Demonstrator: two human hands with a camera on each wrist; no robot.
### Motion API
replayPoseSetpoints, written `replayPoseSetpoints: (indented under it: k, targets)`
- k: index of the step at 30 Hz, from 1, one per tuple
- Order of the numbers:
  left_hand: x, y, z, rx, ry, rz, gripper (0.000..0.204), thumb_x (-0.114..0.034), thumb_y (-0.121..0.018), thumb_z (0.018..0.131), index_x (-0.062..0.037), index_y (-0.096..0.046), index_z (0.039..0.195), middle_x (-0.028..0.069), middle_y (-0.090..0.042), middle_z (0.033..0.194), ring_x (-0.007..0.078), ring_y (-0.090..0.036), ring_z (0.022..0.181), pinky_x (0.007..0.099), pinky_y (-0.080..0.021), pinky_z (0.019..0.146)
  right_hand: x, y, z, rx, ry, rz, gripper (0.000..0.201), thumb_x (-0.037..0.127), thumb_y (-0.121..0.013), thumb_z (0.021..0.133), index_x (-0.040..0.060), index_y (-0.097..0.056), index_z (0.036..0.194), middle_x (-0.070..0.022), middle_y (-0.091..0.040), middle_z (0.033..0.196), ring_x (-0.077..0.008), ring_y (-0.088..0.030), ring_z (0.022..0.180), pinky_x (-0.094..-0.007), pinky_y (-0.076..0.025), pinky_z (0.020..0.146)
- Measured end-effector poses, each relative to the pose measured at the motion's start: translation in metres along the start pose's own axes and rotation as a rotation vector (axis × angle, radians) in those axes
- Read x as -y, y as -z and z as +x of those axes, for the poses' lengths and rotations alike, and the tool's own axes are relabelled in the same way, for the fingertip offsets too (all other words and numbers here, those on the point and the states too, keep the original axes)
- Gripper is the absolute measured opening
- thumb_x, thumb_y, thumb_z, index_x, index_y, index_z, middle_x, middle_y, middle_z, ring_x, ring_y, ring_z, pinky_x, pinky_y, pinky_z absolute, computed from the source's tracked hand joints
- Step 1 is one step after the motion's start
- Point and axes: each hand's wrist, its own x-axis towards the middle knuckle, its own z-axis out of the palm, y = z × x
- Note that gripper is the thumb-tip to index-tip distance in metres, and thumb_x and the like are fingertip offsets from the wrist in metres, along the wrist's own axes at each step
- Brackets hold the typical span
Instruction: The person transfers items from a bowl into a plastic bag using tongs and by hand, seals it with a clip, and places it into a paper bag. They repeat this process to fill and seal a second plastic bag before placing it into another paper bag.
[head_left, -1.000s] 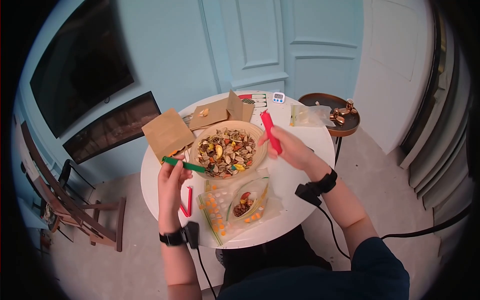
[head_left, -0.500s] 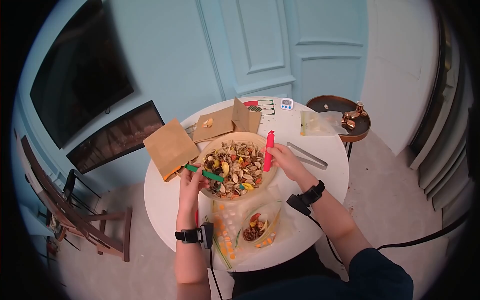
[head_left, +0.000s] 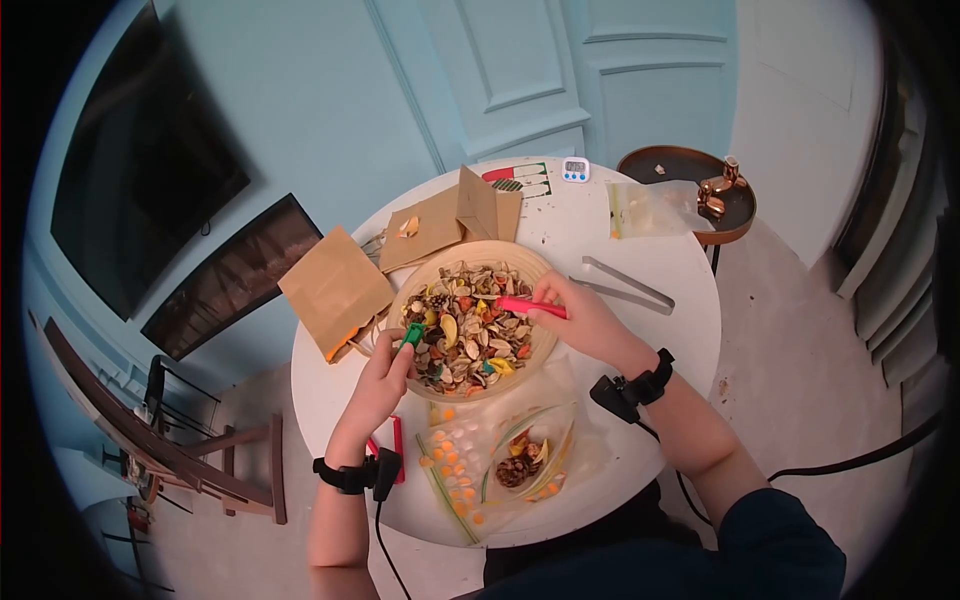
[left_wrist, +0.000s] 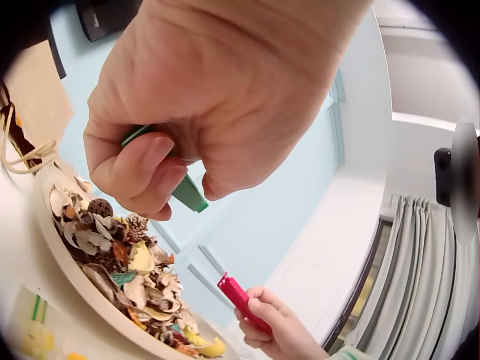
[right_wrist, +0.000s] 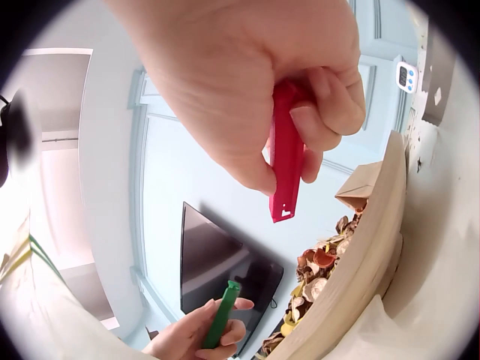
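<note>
In the head view my left hand (head_left: 375,390) pinches a green bag-sealing clip (head_left: 412,335) over the left side of a wide tan bowl (head_left: 542,262). My right hand (head_left: 598,325) holds a pinkish-red clip (head_left: 532,307) above the bowl's right side. Dried potpourri (head_left: 470,335) of petals, slices and small cones fills the bowl. The left wrist view has the green clip (left_wrist: 189,193) between thumb and curled fingers. Likewise, the red clip (right_wrist: 286,157) is gripped lengthwise in the right wrist view. Red clips (head_left: 398,450) lie on the table near my left wrist.
Before the bowl lies a zip bag (head_left: 560,425) holding a pine cone (head_left: 517,469), beside orange-dotted plastic (head_left: 460,465). Brown paper bags (head_left: 335,285) stand left and behind. Metal tongs (head_left: 640,288), a timer (head_left: 575,169) and another plastic bag (head_left: 650,212) sit to the right and back.
The right hand has lowered its red clip from upright to nearly level and come in over the bowl. The green clip has turned from pointing right to pointing away. The head view has shifted.
</note>
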Motion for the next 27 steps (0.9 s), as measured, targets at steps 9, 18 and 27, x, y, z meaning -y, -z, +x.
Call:
replayPoseSetpoints:
  k: [9, 18, 27]
  targets:
    - [-0.018, -0.001, -0.012, -0.006, -0.309, 0.433, 0.033, -0.014, -0.052, 0.094, -0.0085, -0.041, 0.124, 0.0164, -0.059, 0.093, 0.0305, -0.060, 0.082, 0.0378, -0.047, 0.073, -0.011, -0.001, -0.004, 0.113, 0.153, -0.055, 0.022, 0.011, -0.068, 0.076, 0.0057, -0.052, 0.091, -0.0107, -0.059, 0.085, -0.0252, -0.059, 0.081, -0.0345, -0.046, 0.071]
    - [-0.028, -0.006, -0.010, -0.084, -0.159, 0.568, 0.019, -0.018, -0.051, 0.093, -0.0034, -0.051, 0.105, 0.0197, -0.062, 0.093, 0.0360, -0.061, 0.086, 0.0407, -0.047, 0.072, -0.013, -0.002, -0.009, 0.145, 0.179, -0.119, 0.019, 0.011, -0.067, 0.075, 0.0071, -0.052, 0.086, -0.0095, -0.055, 0.087, -0.0267, -0.058, 0.080, -0.0350, -0.046, 0.068]
    - [-0.019, -0.010, -0.009, -0.127, -0.195, 0.501, 0.025, -0.021, -0.059, 0.088, 0.0022, -0.049, 0.088, 0.0187, -0.057, 0.076, 0.0309, -0.057, 0.069, 0.0377, -0.045, 0.064, -0.018, -0.005, -0.011, 0.158, 0.154, -0.179, 0.019, 0.015, -0.067, 0.075, 0.0077, -0.053, 0.085, -0.0080, -0.054, 0.090, -0.0273, -0.058, 0.078, -0.0365, -0.046, 0.066]
